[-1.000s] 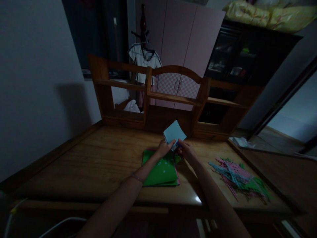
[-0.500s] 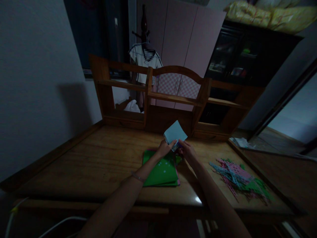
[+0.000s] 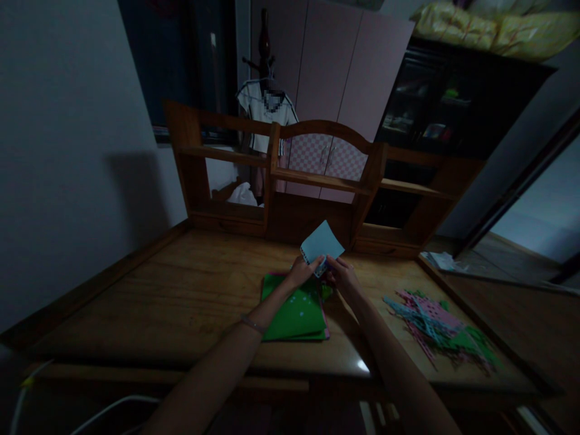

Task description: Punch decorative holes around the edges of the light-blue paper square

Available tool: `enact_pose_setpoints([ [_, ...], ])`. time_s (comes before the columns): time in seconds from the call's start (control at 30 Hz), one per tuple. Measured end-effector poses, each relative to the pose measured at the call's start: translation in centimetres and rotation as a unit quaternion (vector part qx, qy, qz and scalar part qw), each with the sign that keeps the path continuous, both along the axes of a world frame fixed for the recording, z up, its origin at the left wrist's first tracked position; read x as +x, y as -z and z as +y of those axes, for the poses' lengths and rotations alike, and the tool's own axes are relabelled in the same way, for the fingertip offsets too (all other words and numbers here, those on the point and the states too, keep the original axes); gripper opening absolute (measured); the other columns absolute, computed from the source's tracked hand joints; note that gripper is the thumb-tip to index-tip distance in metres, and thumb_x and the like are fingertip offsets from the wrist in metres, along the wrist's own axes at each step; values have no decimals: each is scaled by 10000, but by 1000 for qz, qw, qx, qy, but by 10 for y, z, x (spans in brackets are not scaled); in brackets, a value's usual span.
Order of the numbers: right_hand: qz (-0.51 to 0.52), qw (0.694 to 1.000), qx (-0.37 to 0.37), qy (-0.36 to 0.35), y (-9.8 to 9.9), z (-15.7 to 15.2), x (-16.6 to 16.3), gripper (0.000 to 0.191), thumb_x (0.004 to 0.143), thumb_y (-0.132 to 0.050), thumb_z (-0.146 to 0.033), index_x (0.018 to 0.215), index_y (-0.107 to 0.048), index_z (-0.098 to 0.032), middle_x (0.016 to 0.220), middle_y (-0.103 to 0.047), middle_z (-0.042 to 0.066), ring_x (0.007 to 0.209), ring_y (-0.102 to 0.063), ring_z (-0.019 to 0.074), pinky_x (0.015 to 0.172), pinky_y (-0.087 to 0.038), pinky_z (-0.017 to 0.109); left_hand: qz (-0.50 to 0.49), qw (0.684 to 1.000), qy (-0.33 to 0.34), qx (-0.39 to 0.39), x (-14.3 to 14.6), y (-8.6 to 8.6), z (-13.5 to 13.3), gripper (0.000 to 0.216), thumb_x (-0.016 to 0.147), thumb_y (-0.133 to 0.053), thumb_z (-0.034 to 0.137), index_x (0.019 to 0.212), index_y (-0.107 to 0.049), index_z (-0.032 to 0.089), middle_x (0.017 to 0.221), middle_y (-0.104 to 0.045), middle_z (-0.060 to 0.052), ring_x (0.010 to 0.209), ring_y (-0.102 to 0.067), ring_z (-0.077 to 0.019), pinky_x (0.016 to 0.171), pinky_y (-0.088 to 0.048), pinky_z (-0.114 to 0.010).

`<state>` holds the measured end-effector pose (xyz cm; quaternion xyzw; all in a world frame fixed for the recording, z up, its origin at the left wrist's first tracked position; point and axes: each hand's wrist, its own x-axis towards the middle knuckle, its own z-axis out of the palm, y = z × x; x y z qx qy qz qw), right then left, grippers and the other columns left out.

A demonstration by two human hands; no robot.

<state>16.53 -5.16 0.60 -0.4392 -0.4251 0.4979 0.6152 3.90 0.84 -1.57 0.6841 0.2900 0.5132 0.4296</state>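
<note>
A pale blue sheet of paper [image 3: 322,240], with a row of small punched holes along its left and lower edges, is held up above the desk. My left hand [image 3: 301,272] pinches its lower left side, thumb on top. At the lower right edge, my right hand [image 3: 341,273] is closed around a small purple-blue paper punch [image 3: 327,264], mostly covered by the fingers. Beneath the hands lies a stack of green sheets [image 3: 294,317] with a pink one showing at its edge. Tiny pale paper bits are scattered on top. Something green [image 3: 326,292] sits under my right hand.
A tangled pile of punched pink, blue and green paper strips [image 3: 441,326] lies on the right of the wooden desk [image 3: 181,290]. A wooden shelf unit [image 3: 319,180] stands along the desk's back edge. The wall [image 3: 90,199] borders the left side.
Both hands, the paper and the punch stay almost in place, with only a very slight shift. The green stack and the strips are unchanged.
</note>
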Motion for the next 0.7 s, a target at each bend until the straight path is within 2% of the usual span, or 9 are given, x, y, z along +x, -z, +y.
enact_pose_setpoints([
  [0.17,-3,1000,-3,-2,-1,0,0,314,645,-679,-457,772,-574,-191,589,-517,-41,414,-374,55,407,-312,203,-9,1000,3,1,0,-2,-2,336,786,-557,373,1020,-637,144,1046,-650,-80,983,-586,-213,906,-447,-342],
  [0.37,32,999,6,-15,3,6,5,280,632,-710,-388,750,-564,-181,558,-473,-51,403,-317,39,365,-224,184,-8,1000,15,9,4,0,-1,336,784,-562,380,1018,-632,149,1014,-659,-79,950,-600,-200,906,-447,-337],
  [0.53,22,999,11,-21,4,5,6,282,654,-693,-406,771,-570,-181,552,-479,-51,403,-329,43,376,-251,192,-16,999,34,-11,2,-3,-4,340,794,-555,382,1019,-625,136,1046,-648,-89,977,-590,-197,911,-440,-324],
  [0.7,3,1000,2,-16,3,5,4,321,629,-702,-440,778,-570,-188,562,-505,-50,402,-364,51,386,-277,200,-20,1000,9,-3,0,-4,-4,314,786,-564,369,994,-632,144,1059,-645,-80,997,-583,-199,917,-436,-319],
])
